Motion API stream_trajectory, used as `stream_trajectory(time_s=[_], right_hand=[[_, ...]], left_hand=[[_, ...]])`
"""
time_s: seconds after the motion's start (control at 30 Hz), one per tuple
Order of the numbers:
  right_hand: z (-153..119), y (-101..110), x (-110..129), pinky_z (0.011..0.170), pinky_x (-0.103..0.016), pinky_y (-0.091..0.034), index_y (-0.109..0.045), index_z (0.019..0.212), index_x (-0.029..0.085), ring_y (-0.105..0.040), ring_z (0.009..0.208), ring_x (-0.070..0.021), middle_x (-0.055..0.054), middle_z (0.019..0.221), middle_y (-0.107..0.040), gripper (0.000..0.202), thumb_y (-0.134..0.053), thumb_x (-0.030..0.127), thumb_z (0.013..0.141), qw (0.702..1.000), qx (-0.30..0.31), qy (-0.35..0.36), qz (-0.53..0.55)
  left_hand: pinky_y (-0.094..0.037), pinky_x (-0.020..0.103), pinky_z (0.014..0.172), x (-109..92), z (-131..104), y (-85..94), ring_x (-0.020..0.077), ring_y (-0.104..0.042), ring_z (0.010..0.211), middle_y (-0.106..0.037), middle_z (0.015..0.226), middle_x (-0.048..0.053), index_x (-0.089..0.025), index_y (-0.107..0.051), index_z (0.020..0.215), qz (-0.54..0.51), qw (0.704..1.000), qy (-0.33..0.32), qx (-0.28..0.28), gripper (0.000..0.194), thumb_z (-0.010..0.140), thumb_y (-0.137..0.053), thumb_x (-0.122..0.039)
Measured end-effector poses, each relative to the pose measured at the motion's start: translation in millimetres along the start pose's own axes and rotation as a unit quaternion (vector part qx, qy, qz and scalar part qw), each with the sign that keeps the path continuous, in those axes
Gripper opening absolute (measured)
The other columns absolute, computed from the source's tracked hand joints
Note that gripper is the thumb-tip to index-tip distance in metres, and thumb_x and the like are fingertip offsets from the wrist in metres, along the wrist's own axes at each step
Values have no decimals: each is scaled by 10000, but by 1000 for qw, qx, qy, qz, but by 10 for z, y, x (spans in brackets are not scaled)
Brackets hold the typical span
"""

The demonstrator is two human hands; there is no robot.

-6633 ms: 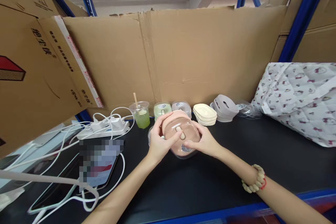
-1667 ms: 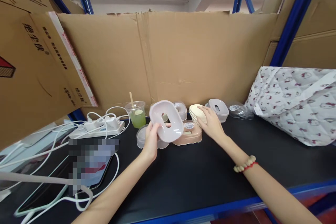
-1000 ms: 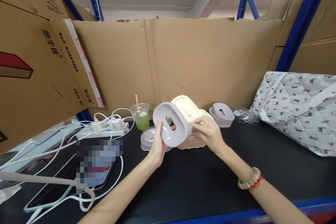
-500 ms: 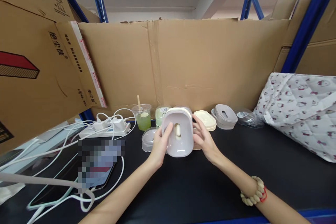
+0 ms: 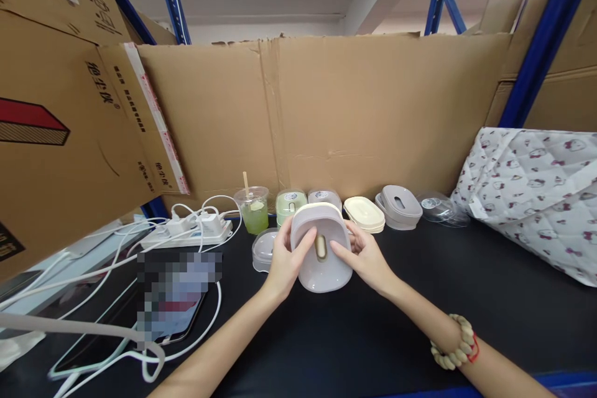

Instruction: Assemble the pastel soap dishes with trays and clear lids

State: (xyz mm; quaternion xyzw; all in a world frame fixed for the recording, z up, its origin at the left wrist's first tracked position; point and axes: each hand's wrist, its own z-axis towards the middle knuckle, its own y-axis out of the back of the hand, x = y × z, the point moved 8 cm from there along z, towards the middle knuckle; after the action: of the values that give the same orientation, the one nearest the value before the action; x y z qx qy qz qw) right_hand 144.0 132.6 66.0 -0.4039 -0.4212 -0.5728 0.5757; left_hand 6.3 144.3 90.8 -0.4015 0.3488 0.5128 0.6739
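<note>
A pale grey plastic soap dish point(image 5: 324, 277) with an oval slot in its middle is held up above the black table, tilted toward me. A cream-coloured piece point(image 5: 311, 204) shows along its top edge from behind. My left hand point(image 5: 288, 255) is closed on the dish's left side, thumb on its face beside the slot. On the right side, my right hand point(image 5: 366, 255) grips it too, its thumb pressed near the slot and its fingers behind. Just left of my left hand lies a clear-covered grey case point(image 5: 262, 247), partly hidden by that hand.
Along the cardboard back wall stand a cup of green drink point(image 5: 255, 217), a green case point(image 5: 285, 202), a grey case point(image 5: 325, 197), stacked cream dishes point(image 5: 364, 212), grey dishes point(image 5: 400, 205) and clear covers point(image 5: 441, 210). A power strip point(image 5: 186, 235), cables and phone point(image 5: 181, 305) lie left; a quilted bag point(image 5: 536, 186) right.
The soap dish has come slightly lower and turned a little. My right hand has moved from its edge to a grip with the thumb on its face.
</note>
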Motion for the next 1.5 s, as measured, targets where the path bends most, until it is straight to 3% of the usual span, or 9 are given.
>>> stream_trajectory(time_s=[0.33,0.57,0.77,0.9,1.0,1.07,1.23,1.37,1.5], right_hand=[[-14,16,44,613,-147,-499,-536,1040,116,-602,744,-77,-70,917,-616,576,-673,492,625,996,20,39,-74],[10,-3,59,591,-142,-488,-580,989,98,-588,694,-64,-60,867,-623,509,-651,485,665,997,23,49,-49],[35,87,61,590,-151,-481,-549,1023,108,-573,681,-62,-61,855,-610,587,-590,580,676,997,-12,45,-62],[113,650,252,647,-226,-507,-504,1111,135,-591,713,-90,-88,955,-597,569,-460,572,750,967,-172,102,-156],[50,1276,406,802,-345,-498,-542,1077,156,-583,894,-161,-103,1069,-564,399,-496,354,733,862,-345,119,-351],[3,1631,381,887,-420,-451,-557,1091,149,-533,1024,-217,-123,1129,-532,403,-458,206,705,795,-399,89,-448],[-115,2219,54,1001,-547,-280,-518,1193,138,-330,1235,-335,-155,1308,-372,579,-508,105,615,713,-448,-61,-536],[-85,2312,-78,1047,-537,-221,-433,1304,166,-198,1314,-353,-156,1391,-231,685,-616,214,645,699,-417,-141,-564],[-11,2496,-160,1015,-593,-201,-443,1304,130,-169,1314,-396,-194,1381,-222,643,-588,257,690,689,-391,-112,-601]], left_hand=[[-401,189,554,-4,-9,-37,98,-505,573,-537,599,-26,-171,-522,649,40,999,-4,19,265,606,-692,-369],[-440,217,657,60,-18,-83,139,-557,706,-598,709,9,-165,-594,746,13,998,28,52,304,596,-695,-409],[-452,266,758,384,-70,-68,209,-581,887,-659,889,56,-154,-664,802,-8,981,182,72,362,570,-694,-430],[-464,282,697,515,-147,-30,199,-598,774,-655,783,46,-154,-645,761,-50,959,277,21,338,563,-703,-421],[-479,280,619,515,-201,-120,172,-599,634,-652,693,44,-152,-646,740,-137,933,332,28,263,629,-670,-389],[-477,262,564,496,-214,-130,153,-589,573,-645,654,35,-151,-651,741,-184,918,351,4,226,668,-649,-365],[-490,259,522,461,-202,-82,137,-573,504,-648,637,31,-136,-647,783,-213,909,355,-49,214,737,-591,-338],[-495,253,507,446,-213,-102,143,-591,500,-650,620,34,-129,-638,788,-233,899,367,-45,218,776,-538,-322],[-522,293,586,419,-255,-219,201,-652,629,-687,703,80,-118,-651,791,-258,883,391,25,293,785,-507,-373]])
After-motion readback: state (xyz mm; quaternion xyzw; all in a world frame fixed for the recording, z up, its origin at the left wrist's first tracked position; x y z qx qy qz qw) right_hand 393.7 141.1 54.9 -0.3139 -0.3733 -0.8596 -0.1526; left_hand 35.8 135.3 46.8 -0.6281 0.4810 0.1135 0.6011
